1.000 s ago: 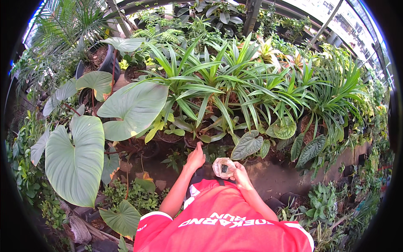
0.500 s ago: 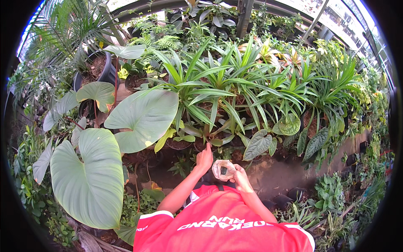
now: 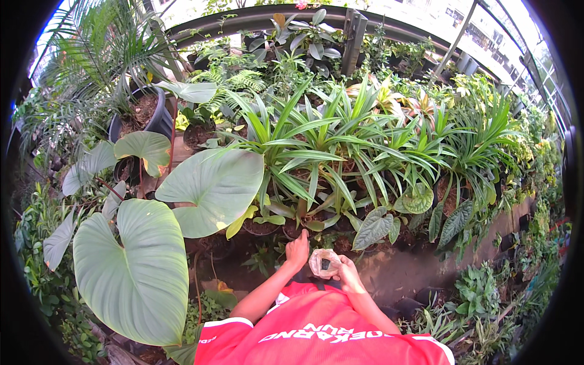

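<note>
Pinching one plastic bag (image 3: 317, 264), right grip (image 3: 344, 271), with left grip (image 3: 297, 250), closure unclear, near one pot (image 3: 287, 235)

A grey-brown strip of ground (image 3: 395, 274) is seen running from the centre of the frame toward the right edge; its material cannot be told. Along its upper side, a dense row of potted plants (image 3: 310, 154) is set, with 2 small soil-filled pots (image 3: 260, 229) left of centre; most bases are hidden by leaves. Below the strip, at the lower right, 2 dark rounded containers (image 3: 428, 296) are placed close together, and a leafy green plant (image 3: 477, 292) is seen near them. At the lower left, the surface is mostly covered by low foliage (image 3: 79, 328).
</note>
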The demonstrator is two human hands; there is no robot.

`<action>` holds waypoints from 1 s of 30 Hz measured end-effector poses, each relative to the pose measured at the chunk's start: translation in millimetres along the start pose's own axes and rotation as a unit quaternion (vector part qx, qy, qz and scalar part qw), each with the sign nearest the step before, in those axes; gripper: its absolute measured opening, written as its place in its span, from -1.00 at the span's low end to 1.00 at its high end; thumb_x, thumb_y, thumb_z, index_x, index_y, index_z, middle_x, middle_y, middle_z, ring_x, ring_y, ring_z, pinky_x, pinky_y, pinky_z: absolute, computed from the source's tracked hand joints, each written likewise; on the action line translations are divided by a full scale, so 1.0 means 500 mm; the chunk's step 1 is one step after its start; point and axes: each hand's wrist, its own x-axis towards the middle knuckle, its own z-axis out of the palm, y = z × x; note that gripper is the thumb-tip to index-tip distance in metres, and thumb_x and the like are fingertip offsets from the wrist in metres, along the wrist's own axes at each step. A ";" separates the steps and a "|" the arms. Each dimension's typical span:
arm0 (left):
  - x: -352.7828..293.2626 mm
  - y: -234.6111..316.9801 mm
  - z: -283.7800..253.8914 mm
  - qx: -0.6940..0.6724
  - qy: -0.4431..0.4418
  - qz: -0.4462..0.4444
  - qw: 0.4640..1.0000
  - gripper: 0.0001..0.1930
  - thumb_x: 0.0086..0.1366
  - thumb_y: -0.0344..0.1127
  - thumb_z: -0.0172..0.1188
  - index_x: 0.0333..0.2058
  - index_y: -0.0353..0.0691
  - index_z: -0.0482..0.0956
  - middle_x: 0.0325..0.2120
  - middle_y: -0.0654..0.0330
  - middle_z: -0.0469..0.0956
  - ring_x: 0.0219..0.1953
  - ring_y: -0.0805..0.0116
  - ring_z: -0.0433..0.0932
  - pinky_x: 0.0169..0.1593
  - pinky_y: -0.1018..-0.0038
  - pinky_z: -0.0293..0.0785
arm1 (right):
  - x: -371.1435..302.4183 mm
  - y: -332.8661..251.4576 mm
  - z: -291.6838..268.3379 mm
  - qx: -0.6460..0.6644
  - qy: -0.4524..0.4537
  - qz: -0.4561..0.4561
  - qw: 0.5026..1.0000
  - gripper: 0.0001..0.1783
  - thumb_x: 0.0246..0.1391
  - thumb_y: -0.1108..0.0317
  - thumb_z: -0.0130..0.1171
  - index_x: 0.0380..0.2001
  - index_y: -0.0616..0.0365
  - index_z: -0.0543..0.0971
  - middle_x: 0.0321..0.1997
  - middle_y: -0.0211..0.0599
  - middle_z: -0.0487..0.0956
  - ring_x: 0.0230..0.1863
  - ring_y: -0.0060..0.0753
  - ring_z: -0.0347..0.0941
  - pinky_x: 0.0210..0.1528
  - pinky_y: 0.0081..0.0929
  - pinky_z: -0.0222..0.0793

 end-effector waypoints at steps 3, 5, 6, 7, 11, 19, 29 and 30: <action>0.011 -0.004 0.001 0.034 -0.003 0.003 0.999 -0.72 0.12 -0.46 0.06 -0.16 -0.25 0.31 -0.53 -0.05 0.58 -0.52 -0.09 0.58 -0.46 0.07 0.49 | 0.008 0.007 0.000 0.011 0.003 -0.007 1.000 -0.91 0.13 0.42 0.06 -0.27 0.10 0.42 -0.50 -0.49 0.47 -0.59 -0.72 0.34 -0.61 -0.76 0.12; 0.014 -0.002 -0.001 0.038 0.006 0.010 0.999 -0.72 0.10 -0.48 0.05 -0.16 -0.26 0.32 -0.53 -0.05 0.58 -0.52 -0.09 0.58 -0.45 0.06 0.49 | 0.011 0.016 -0.006 0.021 -0.002 -0.012 1.000 -0.91 0.13 0.42 0.06 -0.28 0.09 0.42 -0.50 -0.49 0.47 -0.59 -0.71 0.35 -0.61 -0.75 0.13; 0.012 0.001 -0.003 0.029 0.003 0.008 1.000 -0.71 0.10 -0.48 0.04 -0.16 -0.26 0.31 -0.53 -0.06 0.58 -0.52 -0.10 0.58 -0.45 0.06 0.49 | 0.012 0.020 -0.009 0.027 -0.006 -0.014 1.000 -0.91 0.13 0.42 0.06 -0.28 0.09 0.42 -0.50 -0.49 0.47 -0.59 -0.71 0.35 -0.61 -0.75 0.13; 0.012 0.002 -0.006 0.021 0.003 0.009 1.000 -0.71 0.10 -0.48 0.04 -0.15 -0.27 0.31 -0.54 -0.06 0.58 -0.52 -0.11 0.58 -0.45 0.06 0.50 | 0.013 0.022 -0.012 0.032 -0.007 -0.017 0.999 -0.91 0.13 0.42 0.07 -0.28 0.08 0.42 -0.50 -0.48 0.48 -0.59 -0.70 0.36 -0.60 -0.75 0.14; 0.008 0.019 -0.011 0.002 -0.021 0.003 1.000 -0.64 0.09 -0.48 0.04 -0.08 -0.31 0.30 -0.50 -0.10 0.58 -0.48 -0.13 0.59 -0.42 0.06 0.50 | 0.004 0.025 -0.012 0.058 -0.019 -0.023 0.998 -0.90 0.12 0.42 0.09 -0.28 0.09 0.42 -0.49 -0.46 0.49 -0.57 -0.68 0.39 -0.61 -0.73 0.13; 0.018 0.016 -0.002 0.046 -0.068 -0.004 0.997 -0.59 0.12 -0.38 0.12 -0.04 -0.34 0.31 -0.41 -0.11 0.60 -0.42 -0.15 0.59 -0.31 0.04 0.51 | -0.005 0.033 -0.014 0.066 -0.006 -0.025 0.997 -0.91 0.12 0.45 0.07 -0.28 0.12 0.42 -0.49 -0.43 0.49 -0.59 -0.68 0.33 -0.62 -0.72 0.11; 0.038 -0.004 -0.039 -0.043 -0.123 -0.007 0.992 -0.59 0.06 -0.37 0.23 -0.12 -0.33 0.33 -0.39 -0.15 0.58 -0.29 -0.17 0.57 -0.25 0.03 0.49 | -0.001 0.035 -0.015 0.058 0.000 -0.026 0.998 -0.89 0.12 0.43 0.08 -0.27 0.11 0.42 -0.48 -0.45 0.49 -0.56 -0.68 0.37 -0.58 -0.72 0.13; 0.039 -0.002 -0.039 -0.040 -0.122 -0.007 0.992 -0.59 0.06 -0.37 0.22 -0.11 -0.33 0.33 -0.39 -0.16 0.58 -0.30 -0.18 0.57 -0.26 0.03 0.49 | -0.004 0.037 -0.014 0.062 0.002 -0.026 0.998 -0.89 0.12 0.42 0.08 -0.27 0.11 0.42 -0.48 -0.45 0.49 -0.56 -0.67 0.38 -0.58 -0.72 0.14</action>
